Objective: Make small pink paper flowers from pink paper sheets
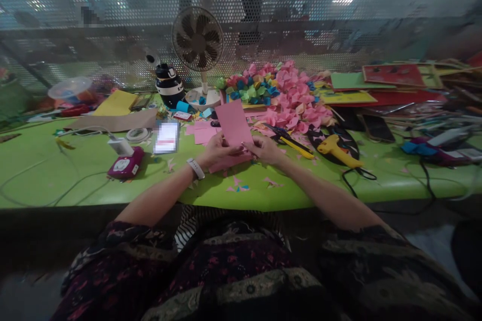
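A rectangular sheet of pink paper (234, 123) is held up at a slight tilt between both hands. My left hand (219, 151) pinches its lower left edge, with a pale band on the wrist. My right hand (264, 149) is closed on the lower right corner; its fingertips nearly meet those of the left. More pink paper (226, 163) lies beneath the hands, and flat pink pieces (203, 132) rest just behind the left one. Small pink and blue scraps (239, 188) are scattered on the green tabletop (211, 194) in front.
Behind the hands is a pile of folded pink paper pieces (297, 95). To the right lie a yellow cutter knife (297, 147) and a yellow glue gun (337, 150). A lit phone (166, 137), a purple extension socket (126, 164), a dark jug (169, 85) and a fan (198, 40) stand leftward.
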Tool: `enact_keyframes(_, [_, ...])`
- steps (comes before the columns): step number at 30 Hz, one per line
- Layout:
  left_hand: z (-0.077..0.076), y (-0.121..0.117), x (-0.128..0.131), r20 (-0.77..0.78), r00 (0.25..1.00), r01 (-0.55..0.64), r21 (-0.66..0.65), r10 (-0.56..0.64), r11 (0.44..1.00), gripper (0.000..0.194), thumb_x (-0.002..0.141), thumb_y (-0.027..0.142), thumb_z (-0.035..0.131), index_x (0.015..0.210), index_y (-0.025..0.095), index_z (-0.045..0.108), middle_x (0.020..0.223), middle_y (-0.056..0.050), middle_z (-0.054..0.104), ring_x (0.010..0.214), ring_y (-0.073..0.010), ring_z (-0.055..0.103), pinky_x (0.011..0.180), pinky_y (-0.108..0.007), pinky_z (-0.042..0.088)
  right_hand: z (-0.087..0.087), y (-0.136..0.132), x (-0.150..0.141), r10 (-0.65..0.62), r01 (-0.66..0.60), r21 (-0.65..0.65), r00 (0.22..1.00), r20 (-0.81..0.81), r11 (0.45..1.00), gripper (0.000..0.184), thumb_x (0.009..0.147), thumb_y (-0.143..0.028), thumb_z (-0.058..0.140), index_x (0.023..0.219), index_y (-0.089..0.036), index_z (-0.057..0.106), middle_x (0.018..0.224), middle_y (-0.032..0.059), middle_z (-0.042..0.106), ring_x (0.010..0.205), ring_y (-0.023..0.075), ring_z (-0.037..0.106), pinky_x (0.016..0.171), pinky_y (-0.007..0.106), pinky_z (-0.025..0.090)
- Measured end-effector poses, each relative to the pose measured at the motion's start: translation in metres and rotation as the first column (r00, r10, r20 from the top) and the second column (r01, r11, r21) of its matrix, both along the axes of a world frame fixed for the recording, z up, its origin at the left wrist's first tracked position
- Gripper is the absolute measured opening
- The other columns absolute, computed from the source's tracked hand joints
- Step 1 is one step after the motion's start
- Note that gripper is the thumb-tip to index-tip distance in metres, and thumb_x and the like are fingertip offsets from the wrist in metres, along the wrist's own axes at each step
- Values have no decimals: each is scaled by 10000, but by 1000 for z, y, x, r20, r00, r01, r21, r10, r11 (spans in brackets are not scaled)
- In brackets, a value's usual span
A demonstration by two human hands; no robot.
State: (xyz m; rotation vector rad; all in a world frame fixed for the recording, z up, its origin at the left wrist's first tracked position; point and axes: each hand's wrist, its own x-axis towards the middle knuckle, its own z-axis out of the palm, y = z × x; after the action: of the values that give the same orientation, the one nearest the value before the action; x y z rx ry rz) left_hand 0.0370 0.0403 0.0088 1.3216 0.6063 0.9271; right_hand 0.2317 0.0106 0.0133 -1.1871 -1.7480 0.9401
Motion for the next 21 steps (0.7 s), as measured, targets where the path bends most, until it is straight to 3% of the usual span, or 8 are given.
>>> enact_keyframes(4, [2, -2, -1, -18, 999, 45, 10, -45, 999, 521, 619, 301, 902, 1019, 127, 617, 969, -118, 735, 800, -196, 703, 771, -348, 565, -1, -2, -2, -15, 14, 32, 999, 30, 999, 512, 782, -698, 622, 665, -209, 527, 525, -36, 485, 481, 113, 438, 476, 266, 336])
enact_keyframes(10, [2, 3, -3, -107, 994, 16, 26, -13, 1000, 570, 611, 294, 907, 1063, 119, 606, 918, -110, 736, 805, -206, 710, 763, -354, 576, 0, -4, -4, -61, 53, 74, 993, 104, 996, 540, 793, -720, 594, 666, -198, 537, 532, -24, 505, 491, 117, 446, 488, 268, 332])
enact_keyframes(15, [7, 7, -8, -114, 992, 48, -27, -51, 998, 652, 604, 282, 917, 1111, 128, 538, 866, -93, 748, 769, -206, 732, 743, -341, 580, 0, -1, -2, -75, 73, 63, 997, 25, 995, 536, 771, -713, 627, 673, -193, 537, 551, -18, 546, 481, 113, 483, 487, 261, 378])
enact_keyframes(18, [10, 9, -12, -113, 991, 65, -57, -71, 996, 711, 622, 262, 910, 1178, 136, 484, 775, -60, 745, 730, -200, 738, 737, -334, 580, 3, 0, 2, -96, 97, 6, 993, -64, 995, 533, 723, -704, 681, 670, -192, 541, 529, -24, 546, 456, 108, 494, 465, 254, 390])
enact_keyframes(21, [9, 10, -14, -127, 989, 69, -37, -74, 997, 717, 633, 242, 901, 1199, 134, 474, 746, -44, 741, 705, -191, 735, 718, -317, 580, 6, -1, 6, -54, 29, -147, 985, -165, 989, 498, 658, -627, 779, 728, -162, 616, 572, -3, 621, 463, 99, 529, 459, 238, 412])
